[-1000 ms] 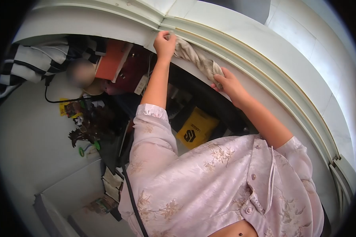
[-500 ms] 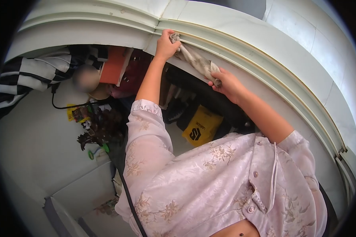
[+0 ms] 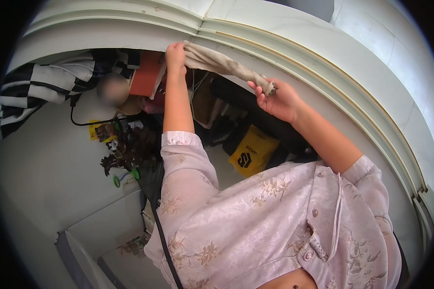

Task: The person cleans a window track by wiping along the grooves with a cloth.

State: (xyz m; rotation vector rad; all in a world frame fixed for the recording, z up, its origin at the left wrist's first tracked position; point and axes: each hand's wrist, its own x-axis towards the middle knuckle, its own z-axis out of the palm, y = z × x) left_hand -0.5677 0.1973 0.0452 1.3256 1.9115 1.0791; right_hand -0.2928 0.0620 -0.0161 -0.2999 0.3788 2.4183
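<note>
A stained, off-white cloth (image 3: 222, 63) is stretched between my two hands, twisted and slanting down to the right in front of the pale ledge. My left hand (image 3: 176, 58) is closed around its upper-left end, with the fingertips mostly turned away. At the other end, my right hand (image 3: 278, 98) grips the bunched tip between thumb and fingers. The cloth hangs just below the grooved track (image 3: 294, 60) of the sill, and I cannot tell whether it touches the wall.
Below are a yellow bag (image 3: 254, 150) with a black logo, dark bags (image 3: 248, 103), an orange-red box (image 3: 147, 74), a checkered black-and-white cloth (image 3: 58, 82) and brown toy figures (image 3: 130, 149). A black cable (image 3: 84, 124) runs along the left, and a black strap (image 3: 164, 241) crosses beside my body.
My left hand has moved left, farther from my right hand. The cloth between them is now longer and more stretched out. My right hand has shifted only slightly, and the view has moved a little.
</note>
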